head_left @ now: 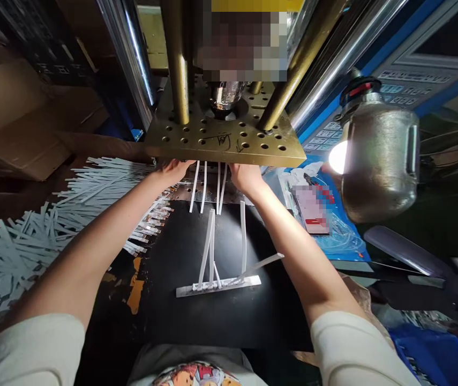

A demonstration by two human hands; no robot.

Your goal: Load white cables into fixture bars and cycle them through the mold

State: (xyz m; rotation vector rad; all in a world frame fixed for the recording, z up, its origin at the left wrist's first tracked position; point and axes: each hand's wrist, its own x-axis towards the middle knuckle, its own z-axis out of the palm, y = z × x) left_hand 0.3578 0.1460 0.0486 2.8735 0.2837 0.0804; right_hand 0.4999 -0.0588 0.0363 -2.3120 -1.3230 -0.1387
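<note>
Here our left hand (171,170) and right hand (245,177) reach under the big press plate (220,140) by the white strips (208,185), fingers hidden so we cannot tell their grip, and the plate could squash them if it drops

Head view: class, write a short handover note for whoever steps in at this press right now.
Left hand and right hand: both reach under the brass plate, at the white strips hanging from the mould; grip hidden.
Nearer on the black bench, a moulded strip comb lies loose.
Loose strips are piled to the left.
Done: one comb is out. Left: the strips under the plate.
</note>
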